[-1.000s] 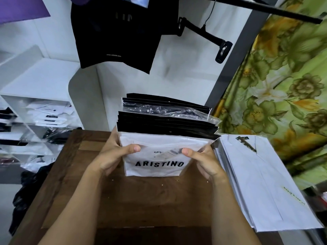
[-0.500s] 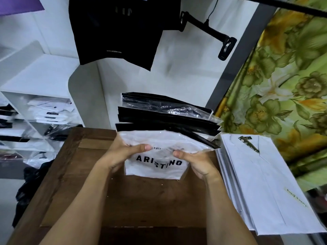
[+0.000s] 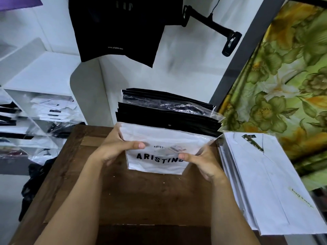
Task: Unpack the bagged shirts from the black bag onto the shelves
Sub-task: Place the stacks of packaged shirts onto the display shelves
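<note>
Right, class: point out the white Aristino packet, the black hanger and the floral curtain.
white Aristino packet (image 3: 159, 137): head view, upper front face.
black hanger (image 3: 212, 24): head view, its arm.
floral curtain (image 3: 286, 82): head view, green flower.

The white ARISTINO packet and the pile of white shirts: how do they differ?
The white ARISTINO packet is held up by the left hand and right hand; the pile of white shirts lies flat, untouched. The packet shows large black lettering; the pile shows a collar with a dark tag. Both are white.
</note>
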